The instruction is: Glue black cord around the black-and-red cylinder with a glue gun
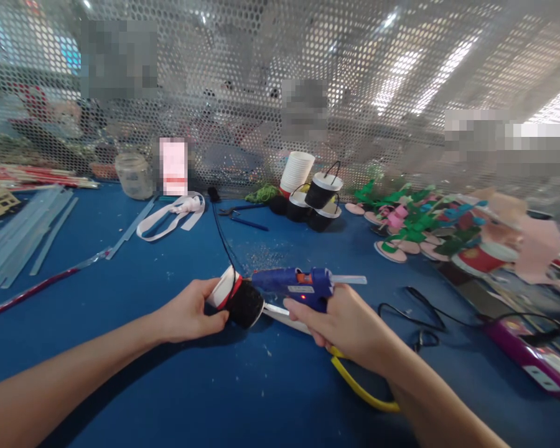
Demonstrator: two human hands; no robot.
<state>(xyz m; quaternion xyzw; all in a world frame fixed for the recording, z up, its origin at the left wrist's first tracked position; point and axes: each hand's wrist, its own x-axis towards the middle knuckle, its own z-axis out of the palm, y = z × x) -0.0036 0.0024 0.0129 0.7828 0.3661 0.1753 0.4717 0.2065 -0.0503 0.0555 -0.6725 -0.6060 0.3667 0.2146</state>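
Note:
My left hand (191, 311) grips a small paper cup (245, 305), tipped on its side, by its white and red end. Black cord covers the rest of the cup. A strand of this cord (219, 227) runs from the cup back across the table to a dark bundle. In my right hand (350, 323) is a blue glue gun (287, 282), its red light lit and a clear glue stick poking out the back. The nozzle meets the cup near the edge of the black wrapping. Scissors with yellow handles (364, 392) lie beneath my right hand, partly hidden by it.
Black-wrapped cups with handles (324, 190) stand by a stack of white cups (297, 171) at the back. Glue sticks (25, 230) and a jar (134, 175) are left, white ribbon (168, 227) nearer the middle. Craft flowers (401, 227) and a purple power strip (532, 361) are right.

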